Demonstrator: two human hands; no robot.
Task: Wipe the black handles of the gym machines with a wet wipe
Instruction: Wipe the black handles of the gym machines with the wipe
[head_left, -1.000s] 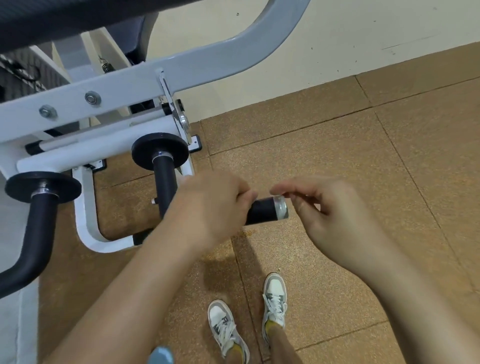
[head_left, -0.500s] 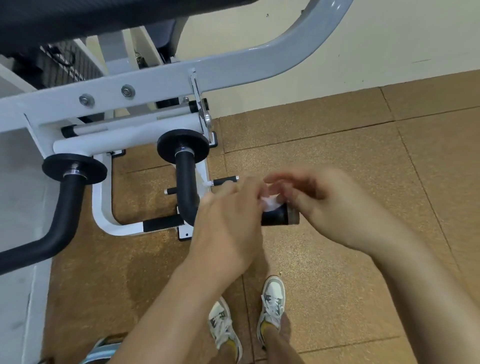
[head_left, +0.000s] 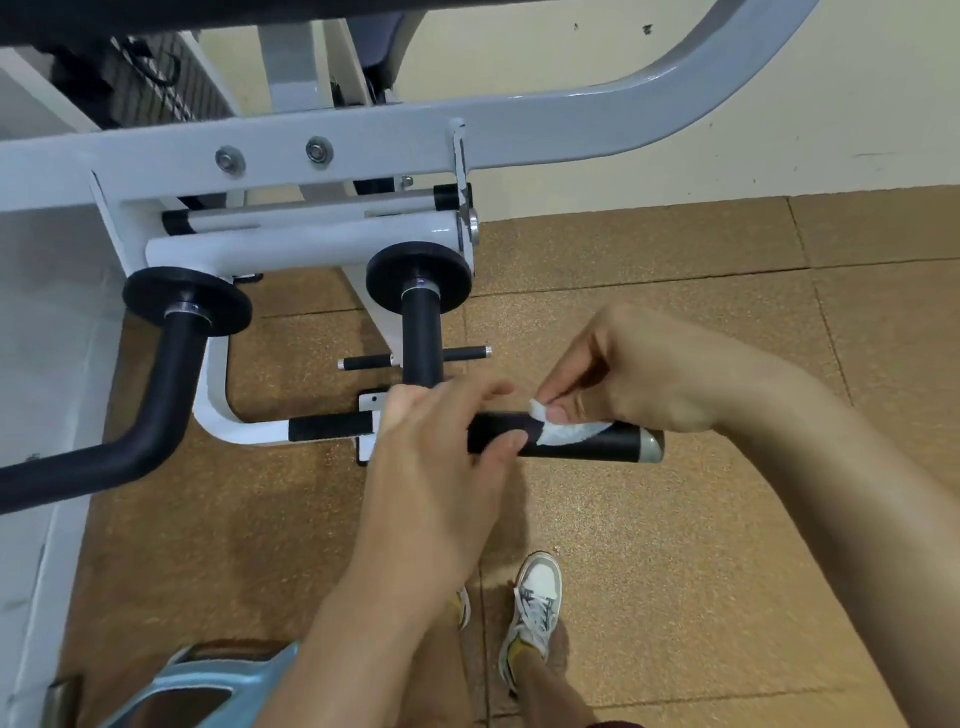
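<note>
Your right hand (head_left: 639, 379) pinches the wet wipe (head_left: 563, 428) between thumb and fingertips, fingers curled in; the wipe is draped over the top of the black handle (head_left: 597, 441), near its silver end cap (head_left: 652, 448). Your left hand (head_left: 447, 431) is wrapped loosely around the same handle further in toward the white frame (head_left: 322, 140), thumb under the bar, steadying it.

Risks:
- The wipe is bunched small and only covers the top of the handle. Slide it as is and the underside probably stays dirty.
- A two-finger pinch is weak; friction on the rubber could drag the wipe out of your grip.
- Your left hand hides a stretch of the grip, so that patch likely gets skipped unless you shift it.

Versus half a second ago: the wipe was balled up between both hands at the handle tip; now it is laid out along the bar, and your hands have moved apart. The second black handle (head_left: 171, 374), at the frame's left end, looks untouched.
</note>
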